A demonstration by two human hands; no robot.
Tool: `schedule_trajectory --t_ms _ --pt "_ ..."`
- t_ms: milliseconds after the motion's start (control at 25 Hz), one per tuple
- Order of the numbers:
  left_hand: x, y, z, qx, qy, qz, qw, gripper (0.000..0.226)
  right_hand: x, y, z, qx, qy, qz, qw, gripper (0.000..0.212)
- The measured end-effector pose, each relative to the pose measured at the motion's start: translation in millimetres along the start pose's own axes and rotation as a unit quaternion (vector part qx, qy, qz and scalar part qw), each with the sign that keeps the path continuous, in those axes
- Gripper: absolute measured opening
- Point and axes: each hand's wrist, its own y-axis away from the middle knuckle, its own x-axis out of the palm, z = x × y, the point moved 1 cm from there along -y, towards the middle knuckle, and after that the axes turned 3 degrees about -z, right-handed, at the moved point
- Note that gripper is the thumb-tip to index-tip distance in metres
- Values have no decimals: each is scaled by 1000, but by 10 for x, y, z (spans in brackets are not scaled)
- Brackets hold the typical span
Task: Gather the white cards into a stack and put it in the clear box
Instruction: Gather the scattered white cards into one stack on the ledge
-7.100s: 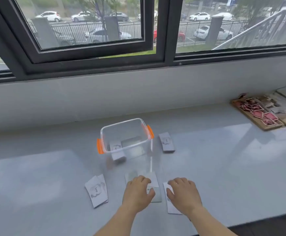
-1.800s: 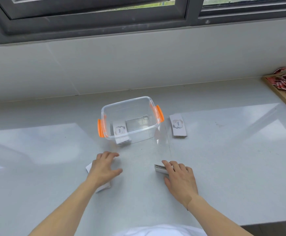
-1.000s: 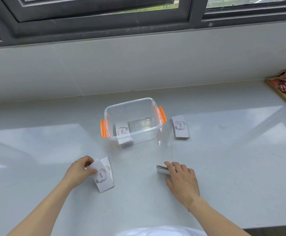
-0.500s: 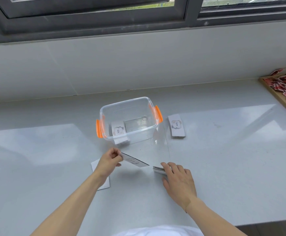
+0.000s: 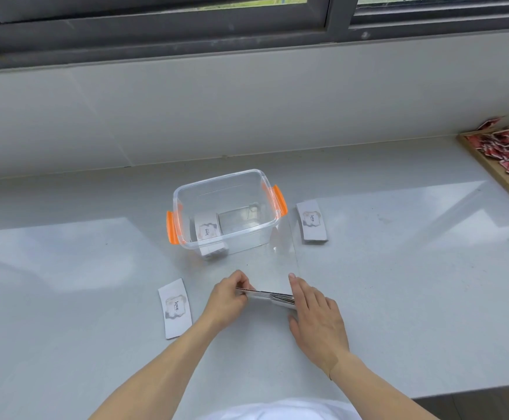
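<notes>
A clear box (image 5: 186, 192) with orange latches stands mid-counter; a white card printed "love" (image 5: 207, 231) shows through its near-left wall, whether inside or behind I cannot tell. In front of the box, a small stack of white cards (image 5: 270, 295) lies between my hands. My left hand (image 5: 227, 295) pinches the stack's left end. My right hand (image 5: 315, 316) rests flat against its right end. One white card (image 5: 175, 307) lies on the counter left of my left hand. Another white card (image 5: 311, 220) lies right of the box.
A grey counter (image 5: 398, 283) runs below a window sill and wall. At the far right, a wooden tray (image 5: 502, 180) carries several red packets. The counter's front edge is near my body at the lower right.
My left hand lifted one card from the left pair and carried it right onto the stack by my right hand. One card stays at the left.
</notes>
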Motion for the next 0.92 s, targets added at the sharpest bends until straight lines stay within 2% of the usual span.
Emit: schedule_trajectory --t_ms 80,160,400,640,920 --pt "71 4 -35 41 -77 24 996 33 22 0 -6 -7 2 3 1000 81" --pt "178 -12 -65 69 -102 40 992 33 38 0 -12 -9 5 8 1000 77" --pt "373 -54 -155 64 -59 66 994 40 91 2 -39 -5 25 14 1000 68" --pt "471 17 -203 84 -84 117 986 61 114 -26 -47 -1 36 7 999 55" --pt "387 74 -131 105 -141 121 977 59 84 -29 -43 -3 35 3 999 53"
